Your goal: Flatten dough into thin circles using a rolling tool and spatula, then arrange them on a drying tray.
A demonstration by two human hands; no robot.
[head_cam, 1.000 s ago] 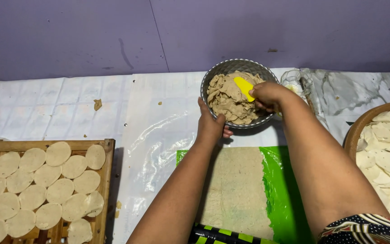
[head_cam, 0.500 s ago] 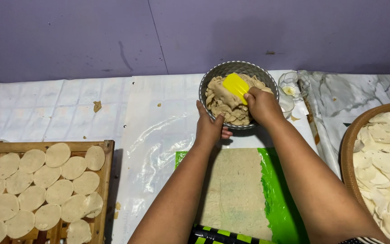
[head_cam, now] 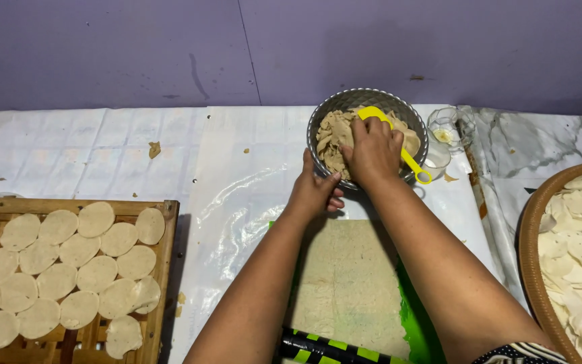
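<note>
Closest to me, at the bottom edge, a black roller with green stripes (head_cam: 325, 347) lies cut off by the frame, so I see only part of it. Just beyond it a thin, pale sheet of rolled dough (head_cam: 348, 283) lies flat on a bright green mat (head_cam: 417, 317), and my forearms cross over both, hiding the sheet's upper corners. To my left a slatted wooden tray (head_cam: 163, 269) carries overlapping round dough discs (head_cam: 75, 269), pale beige and flat. To my right a round wooden basket (head_cam: 530, 256) holds more thin white discs, though most of it runs out of view.

Farther out, my left hand (head_cam: 318, 192) presses against the near rim of the metal bowl (head_cam: 331, 111), thumb up along its wall and fingers curled beneath, steadying it. My right hand (head_cam: 372, 152) is closed around a yellow scraper (head_cam: 409, 162) and reaches down into the bowl; the tool's blade shows above my knuckles and its looped handle pokes out past the rim. The bowl sits on clear plastic sheeting (head_cam: 237, 195) near the wall, and the brownish dough (head_cam: 335, 135) in it looks lumpy and folded. My hand covers the middle of that dough. A small clear glass (head_cam: 442, 131) stands just beside the bowl; I cannot make out its contents. Behind everything runs a purple wall (head_cam: 170, 47).
</note>
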